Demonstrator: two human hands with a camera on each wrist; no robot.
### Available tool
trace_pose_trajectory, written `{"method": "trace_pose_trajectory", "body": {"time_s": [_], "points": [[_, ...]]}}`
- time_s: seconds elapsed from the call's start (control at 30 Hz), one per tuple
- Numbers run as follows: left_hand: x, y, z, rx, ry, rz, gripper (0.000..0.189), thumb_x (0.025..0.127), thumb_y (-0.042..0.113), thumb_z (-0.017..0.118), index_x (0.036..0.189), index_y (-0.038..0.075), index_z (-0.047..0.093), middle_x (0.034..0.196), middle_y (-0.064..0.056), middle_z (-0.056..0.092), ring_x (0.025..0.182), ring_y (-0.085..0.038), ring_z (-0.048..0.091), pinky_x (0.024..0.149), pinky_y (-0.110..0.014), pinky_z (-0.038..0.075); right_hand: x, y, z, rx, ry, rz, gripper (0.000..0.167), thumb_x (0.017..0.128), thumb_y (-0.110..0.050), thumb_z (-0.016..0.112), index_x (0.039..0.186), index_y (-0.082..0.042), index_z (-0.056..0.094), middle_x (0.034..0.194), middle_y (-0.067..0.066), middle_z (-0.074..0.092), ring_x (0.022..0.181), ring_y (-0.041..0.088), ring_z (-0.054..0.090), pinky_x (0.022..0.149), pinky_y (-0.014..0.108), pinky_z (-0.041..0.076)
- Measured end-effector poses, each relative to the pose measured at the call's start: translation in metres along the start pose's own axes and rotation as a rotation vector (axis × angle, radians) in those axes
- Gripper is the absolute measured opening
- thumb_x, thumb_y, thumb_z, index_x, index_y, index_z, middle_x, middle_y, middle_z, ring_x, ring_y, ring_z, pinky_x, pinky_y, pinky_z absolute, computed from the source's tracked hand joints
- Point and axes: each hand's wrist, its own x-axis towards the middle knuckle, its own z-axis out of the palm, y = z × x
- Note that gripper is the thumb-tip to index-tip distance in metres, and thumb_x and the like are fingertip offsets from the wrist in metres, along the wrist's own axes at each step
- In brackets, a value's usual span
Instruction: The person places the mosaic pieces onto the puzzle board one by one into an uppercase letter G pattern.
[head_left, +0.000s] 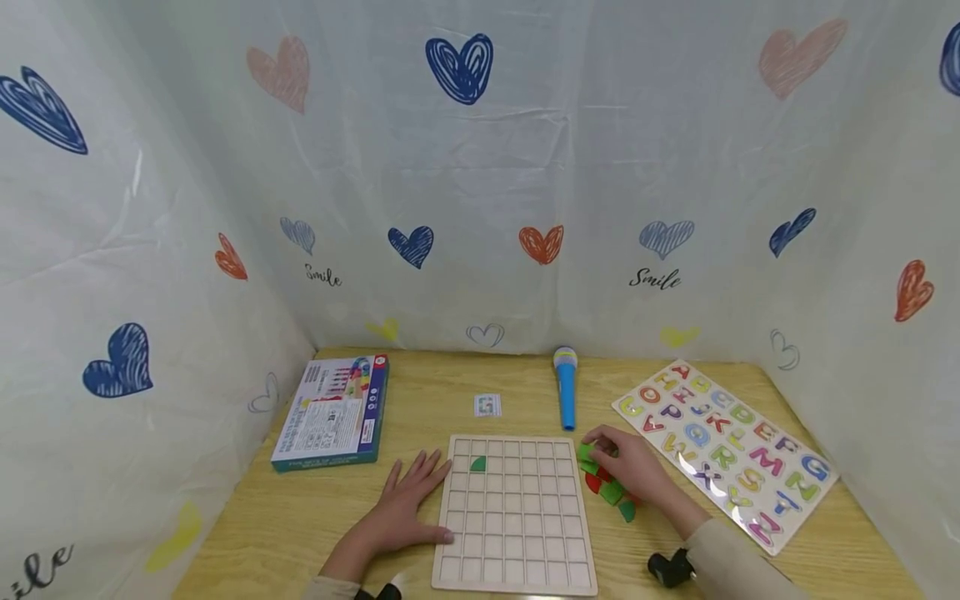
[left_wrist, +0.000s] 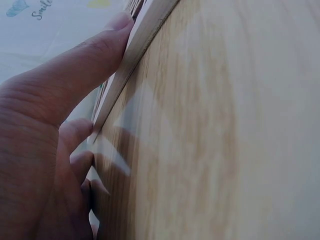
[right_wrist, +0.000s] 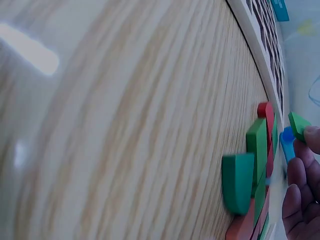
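My left hand point(head_left: 397, 512) lies with fingers spread on the table at the left side of a wooden grid board point(head_left: 513, 524). Its thumb touches the board's edge, also seen in the left wrist view. One dark green quarter-round block point(head_left: 480, 465) sits in a cell near the board's upper left. To the right of the board, my right hand point(head_left: 637, 463) pinches a light green block point(right_wrist: 298, 125) between thumb and fingers. Below that hand is a loose pile of red and green blocks point(head_left: 612, 492), partly hidden by it in the head view.
A blue toy microphone point(head_left: 567, 400) and a small printed card point(head_left: 487, 405) lie beyond the board. At the left is a boxed set point(head_left: 330, 408); at the right, an alphabet puzzle board point(head_left: 738, 446). Heart-printed curtains point(head_left: 480, 167) enclose the table point(head_left: 427, 375).
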Motion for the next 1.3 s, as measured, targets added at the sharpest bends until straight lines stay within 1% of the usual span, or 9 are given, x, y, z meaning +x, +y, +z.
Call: {"method": "trace_pose_trajectory", "body": {"time_s": [0.2,0.3,0.37,0.5,0.6,0.8,0.87,1.07,1.3], "points": [[0.005,-0.002,-0.001,0.016,-0.005,-0.009,0.106,0.078,0.064,0.078,0.161,0.017,0.032,0.169,-0.010,0.017,0.156,-0.037,0.006,0.121,-0.061,-0.010,0.008,-0.011,0.009,0.060,-0.020,-0.033,0.012,0.096,-0.015,0.072,0.108,-0.019,0.071,0.090,-0.010,0.067,0.082,0.005,0.063,0.073,0.024,0.055],[0.007,-0.002,-0.002,0.015,-0.002,-0.002,0.106,0.078,0.062,0.079,0.161,0.016,0.032,0.169,-0.011,0.017,0.156,-0.038,0.007,0.121,-0.062,-0.009,0.012,-0.017,0.016,0.096,-0.044,-0.052,0.012,0.096,-0.015,0.072,0.108,-0.018,0.071,0.089,-0.009,0.067,0.080,0.005,0.062,0.070,0.024,0.055],[0.007,-0.001,-0.002,0.013,0.000,0.004,0.105,0.078,0.060,0.079,0.161,0.016,0.032,0.169,-0.012,0.017,0.155,-0.039,0.007,0.120,-0.064,-0.009,0.015,-0.020,0.022,0.101,-0.056,-0.061,0.011,0.096,-0.015,0.072,0.107,-0.018,0.071,0.088,-0.009,0.066,0.079,0.005,0.061,0.068,0.023,0.054],[0.006,0.000,-0.003,0.008,0.001,0.003,0.106,0.078,0.060,0.080,0.161,0.015,0.032,0.169,-0.013,0.018,0.155,-0.040,0.008,0.120,-0.064,-0.009,0.019,-0.033,0.035,0.119,-0.086,-0.050,0.010,0.096,-0.015,0.071,0.105,-0.020,0.070,0.086,-0.010,0.064,0.077,0.006,0.059,0.066,0.023,0.052],[0.005,-0.001,-0.002,0.003,0.003,0.001,0.106,0.078,0.061,0.080,0.161,0.014,0.033,0.169,-0.012,0.019,0.155,-0.040,0.008,0.120,-0.064,-0.009,0.021,-0.045,0.044,0.140,-0.115,-0.052,0.008,0.097,-0.014,0.070,0.104,-0.019,0.071,0.083,-0.010,0.063,0.074,0.006,0.057,0.064,0.023,0.051],[0.005,-0.003,0.000,0.005,-0.006,-0.016,0.107,0.077,0.064,0.078,0.161,0.018,0.032,0.170,-0.009,0.017,0.156,-0.037,0.006,0.121,-0.060,-0.011,0.026,-0.063,0.063,0.151,-0.148,-0.130,0.007,0.097,-0.011,0.069,0.102,-0.015,0.071,0.082,-0.009,0.063,0.070,0.004,0.055,0.062,0.023,0.050],[0.005,-0.004,0.000,0.003,-0.008,-0.019,0.107,0.077,0.064,0.078,0.161,0.018,0.032,0.170,-0.009,0.017,0.156,-0.036,0.006,0.121,-0.060,-0.011,0.028,-0.068,0.068,0.144,-0.157,-0.140,0.007,0.097,-0.011,0.069,0.102,-0.015,0.071,0.082,-0.010,0.063,0.070,0.004,0.055,0.062,0.023,0.049],[0.003,-0.004,0.000,0.004,-0.012,-0.024,0.107,0.077,0.065,0.078,0.161,0.018,0.032,0.170,-0.008,0.018,0.156,-0.036,0.006,0.121,-0.060,-0.011,0.038,-0.077,0.076,0.118,-0.169,-0.129,0.008,0.098,-0.014,0.069,0.102,-0.020,0.072,0.081,-0.012,0.061,0.071,0.004,0.055,0.064,0.023,0.049],[0.003,-0.005,0.001,0.004,-0.012,-0.027,0.106,0.077,0.065,0.078,0.161,0.019,0.032,0.170,-0.008,0.018,0.156,-0.036,0.007,0.121,-0.060,-0.011,0.045,-0.079,0.084,0.127,-0.217,-0.113,0.008,0.099,-0.014,0.067,0.104,-0.019,0.072,0.083,-0.012,0.063,0.072,0.005,0.056,0.065,0.025,0.050]]}}
